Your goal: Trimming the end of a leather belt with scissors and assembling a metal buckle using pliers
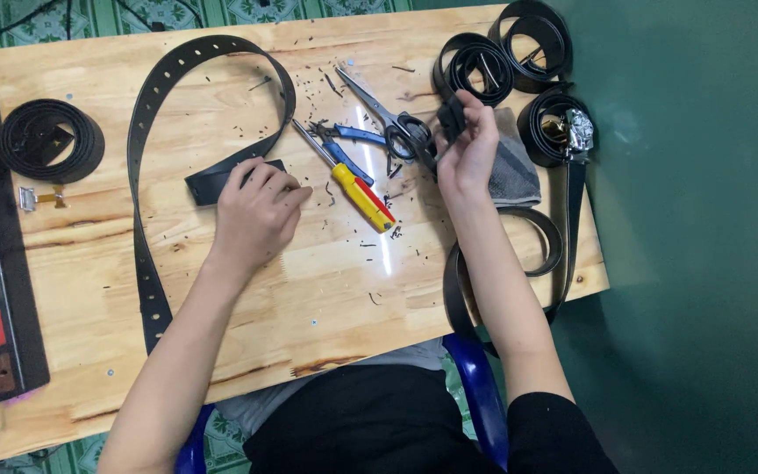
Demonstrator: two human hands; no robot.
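Pinning the cut end of a long punched black belt (146, 132) against the wooden tabletop (309, 290), the left hand (256, 211) lies palm-down, fingers curled closed over the strap, forearm angled in from below. From under those fingers the belt loops away; it looks limp, light and smooth, best held flat near its end. The right hand (467, 149) is raised, fingers pinching a second black belt's end (451, 114), beside the scissors (388, 118) and screwdriver (357, 189).

Matt black leather belt (146, 132); glossy plastic screwdriver handle (363, 198); varnished wooden tabletop (326, 281); grey cloth (515, 167)
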